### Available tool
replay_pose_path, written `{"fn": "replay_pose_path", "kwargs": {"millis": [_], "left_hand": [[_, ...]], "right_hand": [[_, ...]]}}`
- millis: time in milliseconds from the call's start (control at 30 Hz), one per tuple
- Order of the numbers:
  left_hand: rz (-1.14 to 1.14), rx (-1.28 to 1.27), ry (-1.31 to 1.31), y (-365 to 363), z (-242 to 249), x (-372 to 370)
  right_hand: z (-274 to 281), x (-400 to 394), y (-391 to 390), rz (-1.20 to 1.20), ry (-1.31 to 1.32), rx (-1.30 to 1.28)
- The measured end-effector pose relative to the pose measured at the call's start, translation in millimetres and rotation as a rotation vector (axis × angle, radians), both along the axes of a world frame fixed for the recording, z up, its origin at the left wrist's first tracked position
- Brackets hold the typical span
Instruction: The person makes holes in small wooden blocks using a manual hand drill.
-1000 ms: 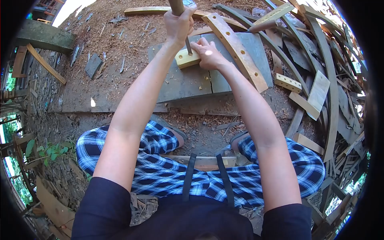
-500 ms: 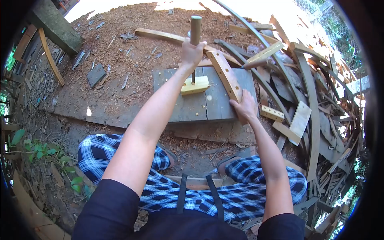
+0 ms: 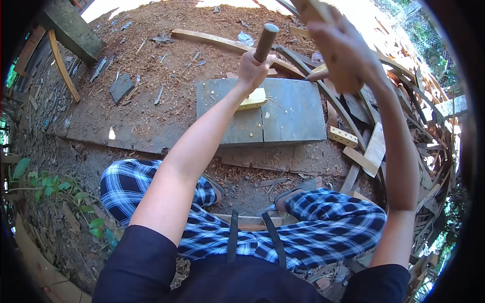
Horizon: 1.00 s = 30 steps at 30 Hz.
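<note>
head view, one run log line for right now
left hand: grips wooden handle | right hand: holds wooden bar raised | yellow block: on grey slab | tool tip: hidden

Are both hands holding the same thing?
No, the left hand holds a round handle, while the raised right hand holds a piece of wood.
</note>
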<state>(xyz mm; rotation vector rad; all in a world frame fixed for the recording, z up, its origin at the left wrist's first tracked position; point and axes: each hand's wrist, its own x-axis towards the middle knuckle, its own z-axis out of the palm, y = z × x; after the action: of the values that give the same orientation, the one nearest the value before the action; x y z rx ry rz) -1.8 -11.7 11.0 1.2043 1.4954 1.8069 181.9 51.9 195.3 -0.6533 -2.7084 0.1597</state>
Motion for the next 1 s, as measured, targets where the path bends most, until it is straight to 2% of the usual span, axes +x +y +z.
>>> {"fn": "replay_pose_path", "kwargs": {"millis": [33,100,167,200,233,300,367,400,433,533,600,633,700,833,867,900,933,967,1000], "left_hand": [[-0.013,-0.025,0.034,-1,1,1],[-0.027,0.009,0.011,-1,-1,2],[-0.038,0.026,-0.016,1,-5,1],[-0.049,-0.013,-0.022,3,-6,-1],[-0.062,-0.051,-0.028,3,-7,-1],[-0.067,-0.036,-0.044,3,-8,1],[-0.074,-0.004,0.026,1,-7,-2],[-0.072,-0.001,0.034,0,-5,-3],[-0.062,0.0,0.034,-1,-4,-3],[-0.063,-0.009,0.032,5,-5,0],[-0.055,-0.063,0.037,1,-7,-2],[-0.038,-0.072,-0.016,0,-4,1],[0.001,-0.012,-0.049,10,-16,1],[0.143,0.016,-0.042,10,-14,5],[0.226,0.064,-0.002,9,-14,11],[0.305,0.111,0.041,7,-13,17],[0.394,0.184,0.101,7,-11,24],[0.384,0.173,0.104,5,-8,28],[0.398,0.151,0.055,2,-4,32]], "right_hand": [[-5,1,-21,-0.099,-0.04,-0.319],[14,2,-40,-0.154,-0.034,-0.211],[38,3,-58,-0.284,0.014,-0.508],[35,9,-50,-0.1,0.054,-0.225],[38,8,-50,-0.105,0.05,-0.237],[57,-5,-54,-0.249,0.381,-0.276],[20,17,-30,0.031,0.023,0.091],[14,10,-38,-0.051,-0.259,0.018],[6,11,-52,-0.175,-0.029,-0.295],[-17,26,-52,-0.217,0.006,-0.193],[-37,25,-60,-0.315,0.23,-0.553],[-66,29,-55,-0.444,0.247,-0.592],[-124,38,-43,-0.503,0.212,-0.474],[-205,53,-37,-0.641,-0.204,-0.35],[-193,45,-44,-0.667,-0.334,-0.482],[-207,38,-47,-0.664,-0.34,-0.508],[-223,32,-46,-0.57,-0.188,-0.18],[-233,27,-47,-0.471,-0.035,0.15],[-234,11,-58,-0.463,0.02,0.009]]}}
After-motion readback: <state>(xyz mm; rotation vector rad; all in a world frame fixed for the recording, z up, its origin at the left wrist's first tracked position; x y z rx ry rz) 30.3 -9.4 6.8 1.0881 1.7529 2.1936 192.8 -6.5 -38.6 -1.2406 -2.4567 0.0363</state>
